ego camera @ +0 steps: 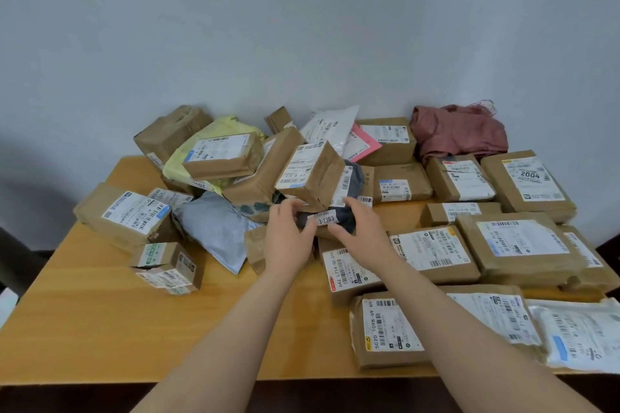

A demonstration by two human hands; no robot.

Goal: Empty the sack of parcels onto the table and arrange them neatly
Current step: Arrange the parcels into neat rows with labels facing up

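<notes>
Dark grey parcel (330, 220) sits mid-table (100, 312) at the pile's near edge, long axis left-right. Left hand (288, 238) and right hand (360, 233) grip opposite ends, fingers curled, equally near.

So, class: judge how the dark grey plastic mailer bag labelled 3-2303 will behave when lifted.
The dark grey plastic mailer bag looks rumpled and rounded, so probably soft and floppy. Its smooth film may be slippery. The brown taped cardboard box leans above it, so lifting could tip that box.
</notes>
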